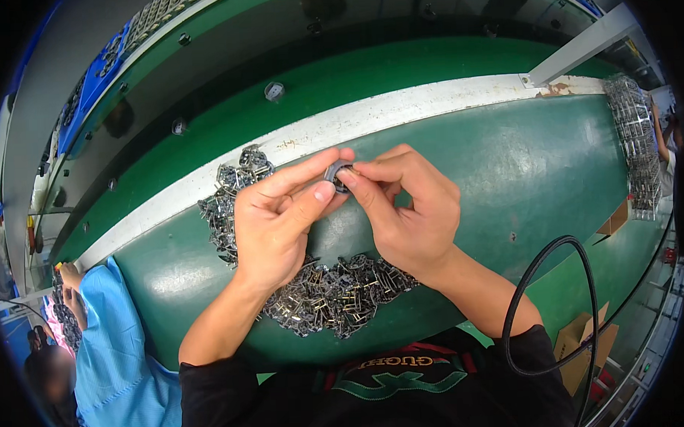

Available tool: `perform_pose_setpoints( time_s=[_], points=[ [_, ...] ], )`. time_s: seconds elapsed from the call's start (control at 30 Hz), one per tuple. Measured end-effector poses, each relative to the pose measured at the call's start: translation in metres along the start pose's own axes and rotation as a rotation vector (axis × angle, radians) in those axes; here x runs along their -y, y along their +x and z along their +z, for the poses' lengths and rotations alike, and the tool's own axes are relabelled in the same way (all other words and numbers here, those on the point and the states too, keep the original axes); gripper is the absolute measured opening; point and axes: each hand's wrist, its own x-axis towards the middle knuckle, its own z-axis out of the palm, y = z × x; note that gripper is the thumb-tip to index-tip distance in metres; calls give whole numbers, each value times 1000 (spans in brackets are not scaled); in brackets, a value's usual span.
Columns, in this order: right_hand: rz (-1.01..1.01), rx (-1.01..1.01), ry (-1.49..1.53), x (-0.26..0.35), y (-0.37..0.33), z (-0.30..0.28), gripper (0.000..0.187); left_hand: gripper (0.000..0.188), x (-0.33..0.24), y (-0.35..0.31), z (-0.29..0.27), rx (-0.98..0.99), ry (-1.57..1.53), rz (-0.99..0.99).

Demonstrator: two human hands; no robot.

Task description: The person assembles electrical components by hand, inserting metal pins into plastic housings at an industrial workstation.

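Between the fingertips of my left hand [271,227] is a small dark grey round housing [331,171], held up above the bench. My right hand [421,211] meets it from the other side, thumb and forefinger pinched at its opening. Whatever small part those right fingertips may hold is mostly hidden. Below my hands lies a heap of small dark plastic and metal parts with brass-coloured pins [337,296]. Another group of similar dark parts [220,214] is spread beside my left hand, up to the white rail.
Beyond the white rail [369,121], a green conveyor belt [397,68] carries scattered small housings [274,91]. Rows of stacked metal parts [633,147] stand at the right end. A black cable [521,282] loops by my right forearm, near cardboard boxes [587,340]. A person in blue [117,349] works at left.
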Motion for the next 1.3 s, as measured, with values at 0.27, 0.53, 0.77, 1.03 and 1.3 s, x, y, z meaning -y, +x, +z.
perform_pose_setpoints(
  time_s=[0.27, 0.53, 0.77, 1.03, 1.3],
  points=[
    [190, 339, 100, -8, 12, -1, 18, 28, -32, 31, -21, -218, 565, 164],
    [-67, 707, -308, -19, -14, 31, 12, 31, -40, 132, -134, -265, 1242, 102],
    [-348, 791, -494, -36, 4, 47, 13, 36, -17, 140, -128, -336, 1581, 284],
    [-162, 601, -198, -25, 18, -13, 12, 41, -5, 163, -59, 74, 1747, 318],
    [262, 367, 143, -40, 26, -56, 16, 32, -28, 78, -11, 59, 1193, 211]
  ],
)
